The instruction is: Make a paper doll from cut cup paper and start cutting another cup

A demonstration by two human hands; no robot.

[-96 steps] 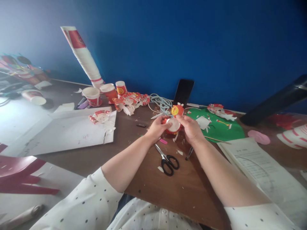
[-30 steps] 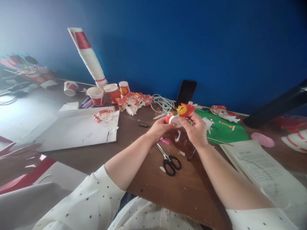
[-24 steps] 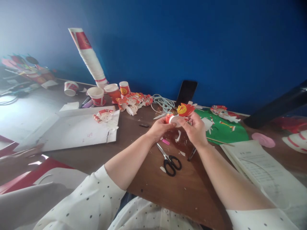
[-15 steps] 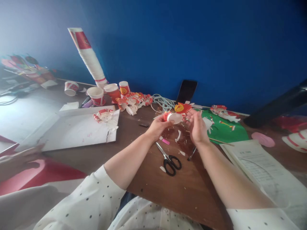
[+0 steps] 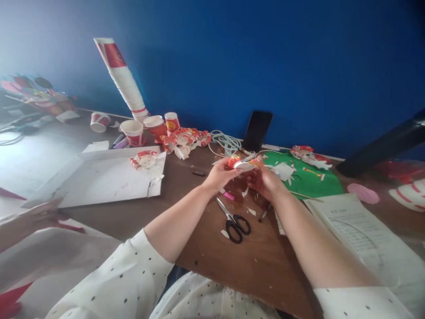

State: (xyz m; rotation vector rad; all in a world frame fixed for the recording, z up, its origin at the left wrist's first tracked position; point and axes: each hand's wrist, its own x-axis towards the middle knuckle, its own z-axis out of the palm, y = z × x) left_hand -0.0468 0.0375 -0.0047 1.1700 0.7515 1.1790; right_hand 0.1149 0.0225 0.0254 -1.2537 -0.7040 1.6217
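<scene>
My left hand [image 5: 217, 177] pinches a cut paper cup [image 5: 245, 166], red and yellow with a round white base, and holds it tilted above the table. From the other side my right hand [image 5: 267, 182] closes its curled fingers on the cup's right edge, partly hiding it. Below the hands lie black-handled scissors [image 5: 237, 226], with the blades pointing away from me. Close to the scissors are a small pink piece [image 5: 229, 195] and white paper scraps [image 5: 251, 212].
A stack of cups [image 5: 124, 84] leans against the blue wall. Upright cups [image 5: 132, 133] and red-and-white cutouts [image 5: 186, 139] stand behind a white board [image 5: 109, 181]. A phone [image 5: 258, 130], a green sheet [image 5: 308, 177] and papers [image 5: 365, 239] are near. Another person's hand [image 5: 33, 221] is at left.
The cup has tipped so its white base looks narrower, and its raised red flap has come down. My right hand has lowered and curled its fingers. The other person's red sheet has shifted.
</scene>
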